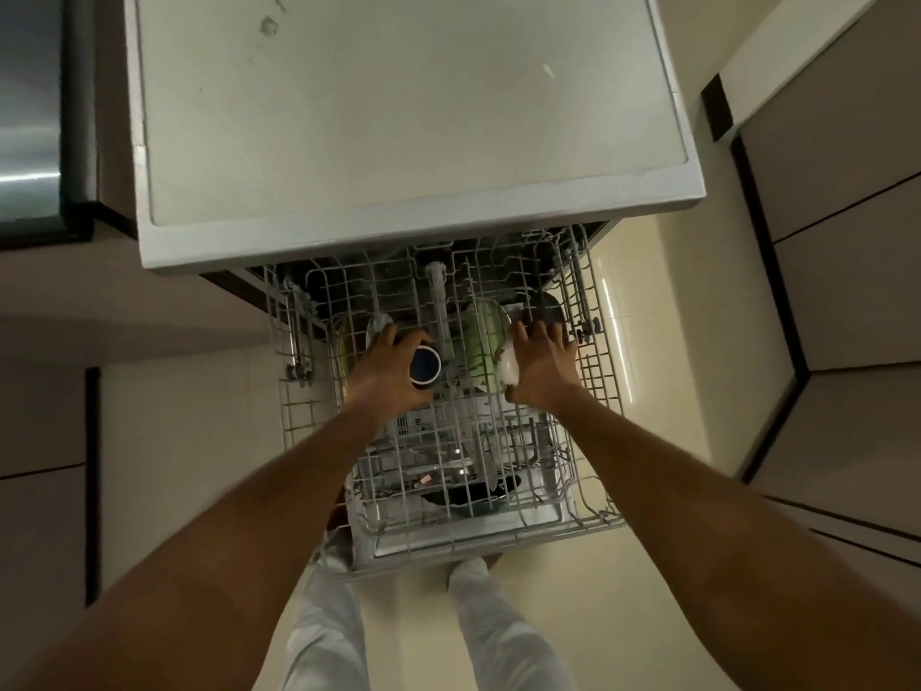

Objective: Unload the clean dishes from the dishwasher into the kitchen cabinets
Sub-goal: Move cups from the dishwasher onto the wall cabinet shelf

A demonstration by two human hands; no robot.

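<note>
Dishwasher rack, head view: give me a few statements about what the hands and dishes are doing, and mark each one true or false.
1. The left hand grips a dark cup. True.
2. The right hand hangs idle beside the rack. False: it holds a white dish over the rack.
3. A green plate stands between the hands. True.
4. The rack is pushed fully inside. False: it is pulled out over the floor.
5. The cup's opening faces the camera. True.

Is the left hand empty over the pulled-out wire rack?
No: the left hand grips a dark blue cup with a white rim.
</note>
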